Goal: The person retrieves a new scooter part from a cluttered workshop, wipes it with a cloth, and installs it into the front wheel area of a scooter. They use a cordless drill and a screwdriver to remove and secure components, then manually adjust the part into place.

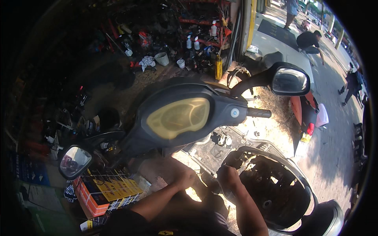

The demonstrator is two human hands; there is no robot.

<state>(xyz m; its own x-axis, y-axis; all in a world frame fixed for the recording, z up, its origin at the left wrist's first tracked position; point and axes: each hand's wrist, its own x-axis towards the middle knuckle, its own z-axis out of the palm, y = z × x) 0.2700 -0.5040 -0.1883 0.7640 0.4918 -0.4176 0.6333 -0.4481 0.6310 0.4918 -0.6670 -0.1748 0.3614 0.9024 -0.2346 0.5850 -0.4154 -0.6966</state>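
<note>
A partly stripped scooter stands across my front. Its dark handlebar cover [179, 112] holds a yellowed instrument panel [179, 118]. My left hand [184, 177] is closed low beside the scooter's body, just below the handlebar cover; what its fingers hold, if anything, is hidden. My right hand [229, 177] is closed at the near edge of the open under-seat body frame [307, 179], and I cannot make out what it grips. Between and beyond my hands lies the exposed footboard area [212, 147] with bare metal parts. Dark shadow covers the space beneath my hands.
Two mirrors, left [75, 162] and right [290, 80], stick out from the scooter. Boxes [108, 190] are stacked at lower left. Red shelving [201, 21] with bottles stands behind. An orange body panel [305, 112] lies at right. Several people are outside, one crouching [309, 41].
</note>
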